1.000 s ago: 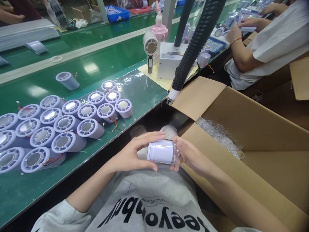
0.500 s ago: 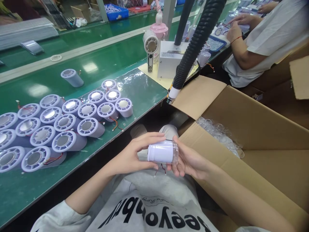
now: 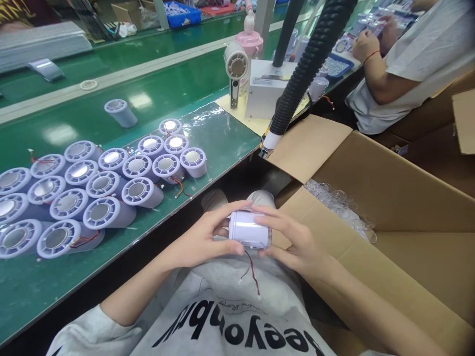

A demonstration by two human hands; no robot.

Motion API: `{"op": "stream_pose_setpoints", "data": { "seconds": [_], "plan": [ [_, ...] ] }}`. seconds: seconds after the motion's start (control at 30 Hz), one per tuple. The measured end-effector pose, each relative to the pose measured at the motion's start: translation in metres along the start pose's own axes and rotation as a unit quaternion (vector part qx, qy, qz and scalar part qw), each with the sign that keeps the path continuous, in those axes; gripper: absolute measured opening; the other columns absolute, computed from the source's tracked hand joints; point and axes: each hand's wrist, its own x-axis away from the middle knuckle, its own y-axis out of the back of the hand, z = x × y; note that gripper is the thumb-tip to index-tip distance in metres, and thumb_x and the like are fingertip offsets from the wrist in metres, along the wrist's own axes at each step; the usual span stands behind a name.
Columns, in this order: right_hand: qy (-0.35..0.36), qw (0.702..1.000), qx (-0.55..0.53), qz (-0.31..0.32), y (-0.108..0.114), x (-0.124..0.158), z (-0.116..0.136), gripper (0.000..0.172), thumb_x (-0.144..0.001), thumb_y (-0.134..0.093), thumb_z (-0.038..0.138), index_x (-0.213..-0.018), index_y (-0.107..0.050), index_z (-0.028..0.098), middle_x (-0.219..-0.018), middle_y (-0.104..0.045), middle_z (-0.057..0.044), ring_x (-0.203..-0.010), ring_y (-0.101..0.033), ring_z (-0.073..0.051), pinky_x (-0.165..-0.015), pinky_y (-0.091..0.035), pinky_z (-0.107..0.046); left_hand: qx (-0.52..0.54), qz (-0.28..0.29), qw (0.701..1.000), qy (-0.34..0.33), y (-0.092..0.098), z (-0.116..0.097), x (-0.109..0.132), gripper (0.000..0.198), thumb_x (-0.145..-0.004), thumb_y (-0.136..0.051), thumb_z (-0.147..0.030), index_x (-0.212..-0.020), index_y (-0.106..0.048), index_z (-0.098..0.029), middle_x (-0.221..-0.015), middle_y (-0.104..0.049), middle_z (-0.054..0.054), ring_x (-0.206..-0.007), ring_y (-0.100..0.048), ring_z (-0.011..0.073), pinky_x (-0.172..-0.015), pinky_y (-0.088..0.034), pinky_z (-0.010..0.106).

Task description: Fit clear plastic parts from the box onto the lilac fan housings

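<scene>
Between left hand [image 3: 202, 237] and right hand [image 3: 302, 242], 1 lilac cylinder [image 3: 245, 229] on its side; in a pinch from both.

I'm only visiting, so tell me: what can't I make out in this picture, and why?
All in the head view:
- Underside of the held lavender cylinder: turned away from the camera.
- Some fingers of the left hand: partly behind that cylinder.
- Leftmost cylinder: cut off by the left edge.
- Label on the grey machine: print too small.
- Whatever the co-worker's hand handles: small, blurred.
</scene>
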Motion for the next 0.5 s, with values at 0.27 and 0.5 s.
{"op": "stream_pose_setpoints", "data": {
  "seconds": [0.27, 0.5],
  "plan": [
    [-0.154, 0.972, -0.177, -0.01, 0.002, 0.003, 0.002, 0.05, -0.082, -0.073, 0.029, -0.129, -0.057, 0.034, -0.13, -0.058, -0.004, -0.104, -0.064, -0.022, -0.08, -0.059, -0.032, 0.076, 0.045, 0.996, 0.014, 0.002, 0.006, 0.0, 0.079, -0.076, -0.074, -0.015, -0.143, -0.038, -0.037, -0.144, -0.049, 0.007, -0.125, -0.054, 0.0263, -0.105, -0.046, 0.042],
    [-0.201, 0.955, -0.218, 0.003, -0.011, 0.002, 0.001, 0.057, -0.082, -0.07, 0.045, -0.135, -0.053, 0.03, -0.119, -0.066, -0.004, -0.096, -0.067, -0.021, -0.083, -0.056, -0.033, 0.124, 0.037, 0.987, 0.094, -0.003, 0.026, 0.01, 0.069, -0.082, -0.068, -0.027, -0.142, -0.037, -0.042, -0.123, -0.063, 0.002, -0.097, -0.066, 0.0183, -0.084, -0.055, 0.031]
  ]
}}
